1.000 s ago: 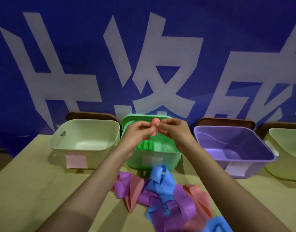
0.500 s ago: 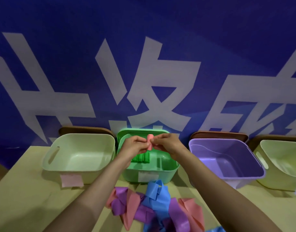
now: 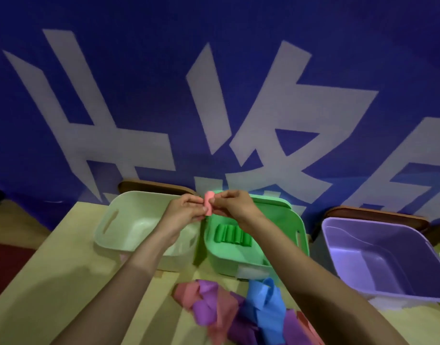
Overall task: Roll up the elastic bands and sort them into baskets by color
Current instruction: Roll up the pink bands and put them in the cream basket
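- Both hands pinch one pink roll (image 3: pixel 209 203) at frame centre, long axis near-vertical, above the green basket (image 3: pixel 292 229).
- Left hand (image 3: pixel 183 210) and right hand (image 3: pixel 235 204): fingertips curled on roll, forearms raised.

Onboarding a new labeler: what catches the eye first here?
A huge blue banner with white characters fills the back. At centre, the left hand and right hand pinch a pink roll near the green basket, which holds green rolls. Loose coloured bands lie in front.
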### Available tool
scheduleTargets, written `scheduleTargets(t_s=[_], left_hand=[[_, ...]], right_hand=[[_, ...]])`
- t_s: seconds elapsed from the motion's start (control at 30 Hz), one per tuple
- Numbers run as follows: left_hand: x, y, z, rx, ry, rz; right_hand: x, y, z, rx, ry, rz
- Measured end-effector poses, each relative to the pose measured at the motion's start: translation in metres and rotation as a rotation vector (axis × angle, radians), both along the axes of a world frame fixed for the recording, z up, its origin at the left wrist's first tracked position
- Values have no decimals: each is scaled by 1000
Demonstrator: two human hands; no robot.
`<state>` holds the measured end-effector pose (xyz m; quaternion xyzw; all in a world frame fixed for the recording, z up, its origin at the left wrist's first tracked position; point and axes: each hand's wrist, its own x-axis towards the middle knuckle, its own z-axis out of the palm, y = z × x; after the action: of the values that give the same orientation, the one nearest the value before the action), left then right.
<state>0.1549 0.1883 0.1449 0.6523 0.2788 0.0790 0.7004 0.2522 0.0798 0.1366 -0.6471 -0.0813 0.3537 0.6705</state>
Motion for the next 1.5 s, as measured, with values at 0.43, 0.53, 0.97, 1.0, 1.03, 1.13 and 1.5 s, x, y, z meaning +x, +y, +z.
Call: scheduleTargets(t_s=[0.43, 0.53, 0.97, 1.0, 1.03, 1.13, 1.5], left_hand=[[-52, 172, -47, 64, 463, 88], [-43, 179, -55, 4, 537, 112], [-19, 178, -60, -175, 596, 109], [-19, 177, -61, -180, 595, 108], [-19, 176, -61, -183, 604, 116], [-19, 176, -63, -198, 603, 125], [-26, 176, -65, -202, 561, 123]], right_hand=[[-54, 202, -87, -371, 210, 170], [-60, 221, -107, -452, 236, 174], [-64, 246, -138, -484, 296, 36], [-63, 246, -138, -482, 298, 32], [-63, 247, -139, -479, 307, 18], [-64, 246, -137, -500, 305, 3], [-59, 229, -107, -485, 350, 254]])
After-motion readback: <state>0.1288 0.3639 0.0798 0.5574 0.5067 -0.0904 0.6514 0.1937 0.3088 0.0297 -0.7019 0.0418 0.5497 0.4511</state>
